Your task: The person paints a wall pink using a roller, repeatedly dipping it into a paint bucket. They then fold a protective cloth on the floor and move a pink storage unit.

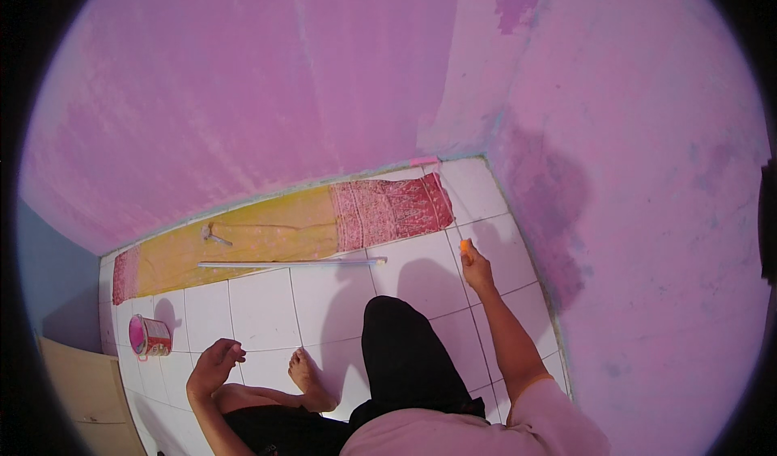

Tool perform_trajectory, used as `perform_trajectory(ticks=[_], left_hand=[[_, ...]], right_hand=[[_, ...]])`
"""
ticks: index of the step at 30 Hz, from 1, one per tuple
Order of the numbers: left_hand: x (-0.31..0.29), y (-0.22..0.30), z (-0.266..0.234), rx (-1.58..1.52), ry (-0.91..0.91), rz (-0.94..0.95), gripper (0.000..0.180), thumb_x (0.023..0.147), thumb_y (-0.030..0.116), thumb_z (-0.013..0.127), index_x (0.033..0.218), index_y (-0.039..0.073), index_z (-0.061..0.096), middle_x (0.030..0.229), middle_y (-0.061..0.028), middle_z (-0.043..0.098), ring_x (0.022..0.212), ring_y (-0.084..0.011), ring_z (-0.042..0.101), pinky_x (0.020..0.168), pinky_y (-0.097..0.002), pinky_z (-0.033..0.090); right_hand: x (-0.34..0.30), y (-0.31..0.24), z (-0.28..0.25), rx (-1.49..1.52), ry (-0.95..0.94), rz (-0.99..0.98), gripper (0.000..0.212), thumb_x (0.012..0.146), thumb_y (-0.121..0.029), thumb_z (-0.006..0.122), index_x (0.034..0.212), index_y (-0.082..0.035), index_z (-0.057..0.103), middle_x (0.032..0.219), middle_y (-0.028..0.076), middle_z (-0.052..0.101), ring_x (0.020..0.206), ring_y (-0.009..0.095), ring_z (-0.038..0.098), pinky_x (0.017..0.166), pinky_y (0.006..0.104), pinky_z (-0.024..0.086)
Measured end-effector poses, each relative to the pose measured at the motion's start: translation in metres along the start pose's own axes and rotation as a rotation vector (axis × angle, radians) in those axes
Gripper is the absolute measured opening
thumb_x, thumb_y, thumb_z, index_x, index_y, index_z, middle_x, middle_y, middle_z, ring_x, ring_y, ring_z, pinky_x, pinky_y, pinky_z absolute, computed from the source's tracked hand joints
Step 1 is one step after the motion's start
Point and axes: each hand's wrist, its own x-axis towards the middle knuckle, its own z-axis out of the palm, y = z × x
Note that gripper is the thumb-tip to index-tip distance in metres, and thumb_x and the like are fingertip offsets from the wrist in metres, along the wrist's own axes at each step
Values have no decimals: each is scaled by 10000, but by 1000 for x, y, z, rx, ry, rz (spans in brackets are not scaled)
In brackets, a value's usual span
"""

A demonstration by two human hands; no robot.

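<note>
My right hand [477, 268] is closed around the orange handle of a paint roller. The thin frame of the roller runs forward to its pink roller head [424, 162], which lies low against the foot of the far wall, by the cloth's right end. Darker pink paint [364, 67] covers much of that wall, with a paler strip near the corner. My left hand [217, 364] hangs beside my bent left leg, fingers loosely curved and nothing visible in it. Left of it, a small paint bucket [159, 337] with pink inside stands on the tiles.
A yellow and red patterned cloth [283, 213] lies along the far wall's base. On it rests a small brush-like tool [214, 234]; a long pale pole [291, 263] lies along its near edge. The right wall [647, 213] meets the far wall in a corner. A wooden panel [85, 383] stands lower left.
</note>
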Motion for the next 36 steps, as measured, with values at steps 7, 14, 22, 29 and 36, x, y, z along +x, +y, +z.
perform_trajectory(ticks=[7, 14, 22, 29, 36], left_hand=[[-3, -5, 0, 17, 12, -7, 388, 1065, 352, 552, 1165, -18, 608, 1007, -108, 727, 945, -196, 711, 813, -329, 546], [-2, -2, 0, 9, 12, -22, 381, 1068, 346, 546, 1166, -17, 612, 1019, -111, 729, 938, -192, 714, 802, -326, 544], [-3, 3, 5, 5, 28, 0, 393, 1053, 349, 570, 1161, -26, 617, 1010, -122, 732, 939, -201, 715, 796, -323, 538], [9, 11, 4, 85, 32, -13, 389, 1044, 339, 580, 1166, -28, 622, 1008, -128, 732, 943, -205, 713, 818, -326, 533], [28, 19, -2, 110, -37, 1, 422, 1053, 379, 559, 1168, -22, 625, 1025, -124, 735, 963, -203, 719, 831, -335, 541]], right_hand=[[-11, -51, -48, 190, 49, -75, 512, 1047, -276, 554, 1522, -113, 455, 1284, 221, 672, 1183, 343, 665, 992, 384, 525], [-40, -60, -50, 206, 92, -68, 505, 1050, -258, 548, 1524, -110, 453, 1324, 207, 657, 1198, 313, 661, 1002, 362, 518], [6, -56, -18, -26, -38, 61, 518, 1006, -264, 567, 1484, -77, 494, 1279, 228, 660, 1144, 405, 652, 967, 454, 536], [-10, -87, -59, 118, 109, -67, 484, 1035, -264, 585, 1487, -106, 517, 1321, 186, 673, 1158, 259, 687, 955, 333, 536], [-52, -143, -109, 237, 165, -156, 502, 1057, -258, 544, 1523, -90, 457, 1358, 253, 621, 1234, 337, 641, 995, 347, 514]])
